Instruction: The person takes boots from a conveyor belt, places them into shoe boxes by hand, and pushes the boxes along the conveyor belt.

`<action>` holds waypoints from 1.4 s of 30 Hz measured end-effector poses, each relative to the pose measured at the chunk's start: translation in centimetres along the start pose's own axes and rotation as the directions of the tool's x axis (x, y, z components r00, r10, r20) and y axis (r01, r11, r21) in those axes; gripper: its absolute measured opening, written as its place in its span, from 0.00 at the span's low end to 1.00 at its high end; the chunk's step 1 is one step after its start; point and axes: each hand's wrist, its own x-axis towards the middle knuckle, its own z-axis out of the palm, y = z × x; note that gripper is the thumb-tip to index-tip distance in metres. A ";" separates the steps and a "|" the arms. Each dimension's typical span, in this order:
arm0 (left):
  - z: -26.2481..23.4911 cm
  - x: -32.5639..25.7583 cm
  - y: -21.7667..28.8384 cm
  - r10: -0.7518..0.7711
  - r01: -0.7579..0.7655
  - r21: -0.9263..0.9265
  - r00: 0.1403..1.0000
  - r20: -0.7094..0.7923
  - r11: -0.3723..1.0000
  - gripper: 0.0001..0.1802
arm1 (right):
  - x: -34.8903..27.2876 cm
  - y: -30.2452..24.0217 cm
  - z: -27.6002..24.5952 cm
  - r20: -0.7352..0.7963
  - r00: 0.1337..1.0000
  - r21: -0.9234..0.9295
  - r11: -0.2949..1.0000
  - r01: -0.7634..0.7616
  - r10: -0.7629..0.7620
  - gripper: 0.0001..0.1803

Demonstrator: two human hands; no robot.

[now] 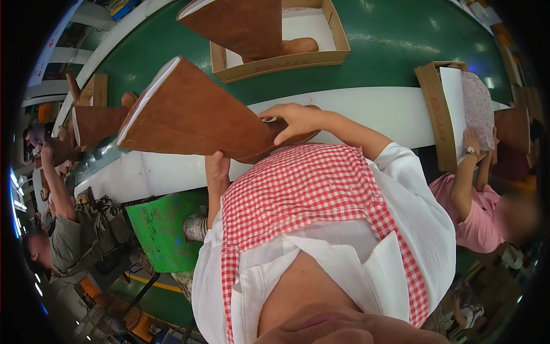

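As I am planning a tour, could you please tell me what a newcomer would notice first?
Probably the large brown boot, left of centre, held by the left hand and right hand. Then the red checked apron at centre, and another boot at the open box, top centre.

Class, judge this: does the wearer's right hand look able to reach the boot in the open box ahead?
Likely yes, after releasing the held boot: between the right hand and the boxed boot, only the box's near wall seems to intervene.
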 end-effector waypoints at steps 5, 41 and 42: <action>0.9 -1.0 0.7 -0.059 0.060 0.090 0.998 -0.018 0.994 0.47 | -0.7 1.9 3.0 -0.067 0.989 -0.149 0.981 0.123 -0.134 0.23; 9.0 24.8 18.4 0.564 -0.522 0.284 0.821 -0.089 0.805 0.24 | 5.2 6.1 -10.6 -0.864 0.371 0.337 0.939 -0.074 0.339 0.15; 10.6 27.3 16.9 0.562 -0.535 0.273 0.827 -0.021 0.799 0.24 | 4.4 6.2 -8.8 -0.765 0.388 0.560 0.828 0.005 0.515 0.12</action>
